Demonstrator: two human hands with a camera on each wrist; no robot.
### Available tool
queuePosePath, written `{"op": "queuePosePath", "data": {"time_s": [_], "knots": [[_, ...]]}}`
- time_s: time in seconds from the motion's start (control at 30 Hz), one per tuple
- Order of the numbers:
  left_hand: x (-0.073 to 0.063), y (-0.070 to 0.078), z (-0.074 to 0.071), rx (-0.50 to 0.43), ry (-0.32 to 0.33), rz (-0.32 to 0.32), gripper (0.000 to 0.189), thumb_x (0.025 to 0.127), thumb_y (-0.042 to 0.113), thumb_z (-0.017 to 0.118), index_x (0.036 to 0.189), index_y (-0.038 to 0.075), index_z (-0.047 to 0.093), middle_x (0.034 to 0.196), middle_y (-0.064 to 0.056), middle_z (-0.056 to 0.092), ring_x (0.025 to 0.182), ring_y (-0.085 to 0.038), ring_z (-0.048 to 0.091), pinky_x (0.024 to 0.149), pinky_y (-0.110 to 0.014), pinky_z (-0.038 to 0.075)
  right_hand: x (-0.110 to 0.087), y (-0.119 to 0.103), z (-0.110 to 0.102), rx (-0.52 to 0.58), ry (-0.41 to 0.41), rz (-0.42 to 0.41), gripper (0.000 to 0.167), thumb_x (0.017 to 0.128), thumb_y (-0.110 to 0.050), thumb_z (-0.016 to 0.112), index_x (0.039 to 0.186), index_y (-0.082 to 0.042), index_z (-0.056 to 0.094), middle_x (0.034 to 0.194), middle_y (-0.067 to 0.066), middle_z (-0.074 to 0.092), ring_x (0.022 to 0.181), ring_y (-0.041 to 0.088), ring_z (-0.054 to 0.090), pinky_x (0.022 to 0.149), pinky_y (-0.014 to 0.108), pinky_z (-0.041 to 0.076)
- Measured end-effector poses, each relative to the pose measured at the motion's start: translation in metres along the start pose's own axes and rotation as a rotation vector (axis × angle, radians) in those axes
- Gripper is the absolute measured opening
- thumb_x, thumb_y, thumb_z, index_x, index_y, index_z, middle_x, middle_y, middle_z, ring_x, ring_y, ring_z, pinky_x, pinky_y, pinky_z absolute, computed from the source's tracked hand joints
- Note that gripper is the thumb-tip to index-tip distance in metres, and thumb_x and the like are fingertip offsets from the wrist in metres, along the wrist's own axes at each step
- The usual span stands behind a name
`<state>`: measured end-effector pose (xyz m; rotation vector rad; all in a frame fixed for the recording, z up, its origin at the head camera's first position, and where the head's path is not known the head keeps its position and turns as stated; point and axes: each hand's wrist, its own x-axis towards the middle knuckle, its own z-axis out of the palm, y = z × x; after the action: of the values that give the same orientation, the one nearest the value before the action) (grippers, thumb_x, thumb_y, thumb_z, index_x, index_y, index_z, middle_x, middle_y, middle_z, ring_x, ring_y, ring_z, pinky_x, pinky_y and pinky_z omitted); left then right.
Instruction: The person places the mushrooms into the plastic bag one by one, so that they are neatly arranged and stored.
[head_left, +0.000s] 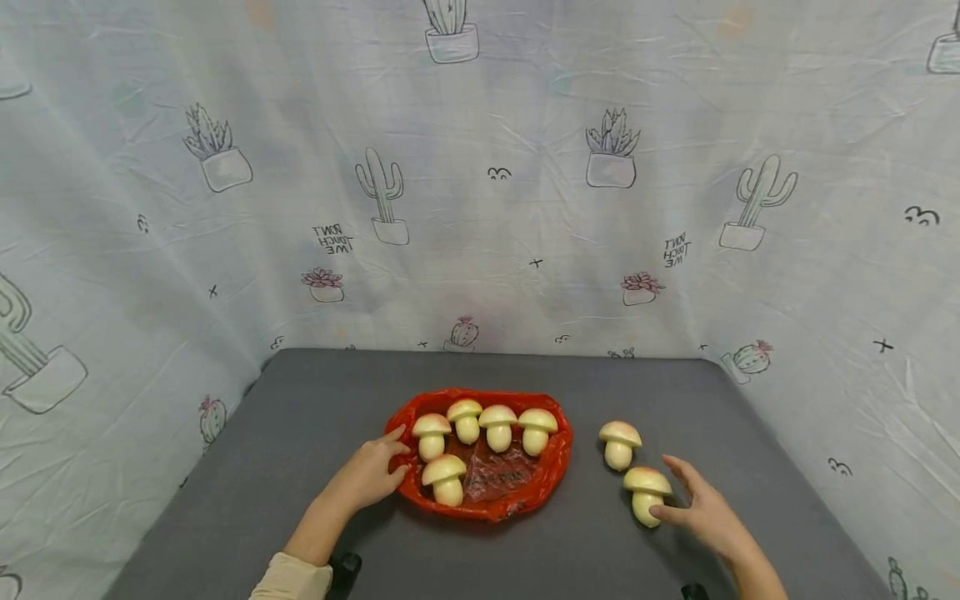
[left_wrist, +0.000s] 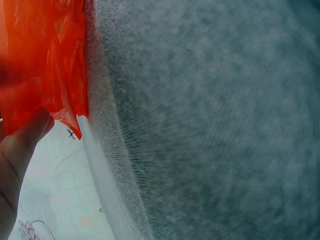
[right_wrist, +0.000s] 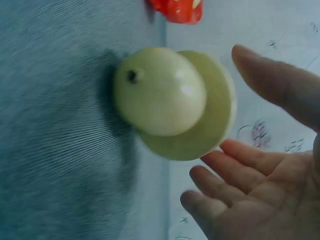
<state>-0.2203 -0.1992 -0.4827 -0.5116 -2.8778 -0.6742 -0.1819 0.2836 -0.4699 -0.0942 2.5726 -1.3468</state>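
My left hand [head_left: 370, 473] touches the left rim of a red, plastic-covered oval tray [head_left: 558, 458], its thumb and fingers spread along the side. In the left wrist view, the thumb [left_wrist: 31, 132] lies against the red plastic. Several toy mushrooms with pale yellow stems and pinkish caps, one of them a front-left mushroom [head_left: 444, 479], stand in the tray. My right hand [head_left: 708, 517] reaches around a near mushroom [head_left: 647, 496] on the table, thumb and fingers apart. The right wrist view shows this mushroom [right_wrist: 160, 92] bottom-on, fingers just beyond its cap.
Another mushroom [head_left: 619, 444] stands just behind the near one, right of the tray. The dark grey table [head_left: 330, 375] meets a pale curtain [head_left: 480, 208] printed with cacti at the back and sides. Black wrist straps [head_left: 345, 573] show near the front.
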Motion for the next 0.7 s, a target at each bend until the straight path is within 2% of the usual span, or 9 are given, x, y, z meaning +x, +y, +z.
{"op": "queuePosePath", "data": {"time_s": [0.1, 0.17, 0.23, 0.3, 0.4, 0.57, 0.63, 0.7], "knots": [[0.000, 0.000, -0.001, 0.005, -0.006, -0.010, 0.022, 0.082, 0.009, 0.069, 0.101, -0.001, 0.071, 0.136, -0.022, 0.052, 0.107, -0.035, 0.062, 0.088, -0.045, 0.051, 0.003, 0.010, 0.002, 0.069, -0.042, -0.038, 0.091, 0.082, -0.016, 0.072, 0.146, 0.010, 0.013, 0.151, 0.036, 0.009, 0.139, 0.053, 0.004, 0.109, 0.062, 0.013], [0.000, 0.000, -0.001, 0.006, -0.010, -0.014, 0.022, 0.082, 0.009, 0.069, 0.102, -0.001, 0.071, 0.136, -0.022, 0.051, 0.108, -0.036, 0.062, 0.088, -0.045, 0.051, 0.004, 0.014, 0.003, 0.083, -0.057, -0.052, 0.090, 0.082, -0.015, 0.072, 0.145, 0.011, 0.013, 0.151, 0.037, 0.010, 0.138, 0.052, 0.005, 0.109, 0.059, 0.017], [-0.001, 0.001, -0.001, 0.005, -0.014, -0.011, 0.022, 0.082, 0.009, 0.069, 0.102, -0.001, 0.071, 0.137, -0.022, 0.051, 0.108, -0.036, 0.062, 0.088, -0.045, 0.051, 0.005, 0.017, 0.004, 0.103, -0.070, -0.056, 0.090, 0.082, -0.014, 0.072, 0.146, 0.011, 0.013, 0.150, 0.037, 0.011, 0.139, 0.051, 0.007, 0.110, 0.046, 0.029], [-0.001, 0.001, -0.001, 0.009, -0.014, -0.003, 0.022, 0.082, 0.009, 0.069, 0.102, -0.001, 0.071, 0.136, -0.022, 0.051, 0.107, -0.036, 0.062, 0.087, -0.045, 0.051, 0.005, 0.020, 0.006, 0.114, -0.074, -0.071, 0.090, 0.083, -0.014, 0.071, 0.145, 0.012, 0.013, 0.149, 0.038, 0.014, 0.138, 0.051, 0.012, 0.103, 0.031, 0.040], [-0.001, 0.002, -0.001, 0.015, -0.012, 0.003, 0.022, 0.082, 0.009, 0.069, 0.102, -0.001, 0.071, 0.136, -0.023, 0.052, 0.106, -0.036, 0.062, 0.086, -0.045, 0.051, 0.007, 0.021, 0.008, 0.139, -0.069, -0.091, 0.090, 0.082, -0.013, 0.072, 0.145, 0.012, 0.013, 0.148, 0.038, 0.019, 0.136, 0.051, 0.019, 0.087, 0.011, 0.040], [-0.002, 0.002, -0.001, 0.017, -0.013, 0.001, 0.022, 0.082, 0.008, 0.069, 0.102, -0.002, 0.071, 0.136, -0.024, 0.051, 0.106, -0.037, 0.062, 0.087, -0.045, 0.051, 0.009, 0.022, 0.010, 0.167, -0.074, -0.113, 0.090, 0.082, -0.012, 0.072, 0.146, 0.010, 0.013, 0.147, 0.038, 0.021, 0.134, 0.049, 0.025, 0.084, 0.010, 0.040], [-0.002, 0.001, -0.001, 0.019, -0.011, 0.002, 0.022, 0.082, 0.008, 0.069, 0.102, -0.002, 0.071, 0.136, -0.024, 0.051, 0.106, -0.037, 0.062, 0.087, -0.045, 0.051, 0.010, 0.023, 0.010, 0.181, -0.086, -0.127, 0.090, 0.082, -0.011, 0.071, 0.147, 0.010, 0.012, 0.147, 0.038, 0.019, 0.135, 0.034, 0.033, 0.084, 0.010, 0.040], [-0.002, 0.001, 0.000, 0.023, -0.009, 0.006, 0.022, 0.082, 0.008, 0.069, 0.101, -0.002, 0.071, 0.135, -0.024, 0.051, 0.106, -0.037, 0.062, 0.088, -0.045, 0.051, 0.011, 0.024, 0.011, 0.203, -0.095, -0.136, 0.090, 0.082, -0.011, 0.071, 0.147, 0.010, 0.012, 0.147, 0.037, 0.020, 0.129, 0.011, 0.040, 0.085, 0.010, 0.041]]}}
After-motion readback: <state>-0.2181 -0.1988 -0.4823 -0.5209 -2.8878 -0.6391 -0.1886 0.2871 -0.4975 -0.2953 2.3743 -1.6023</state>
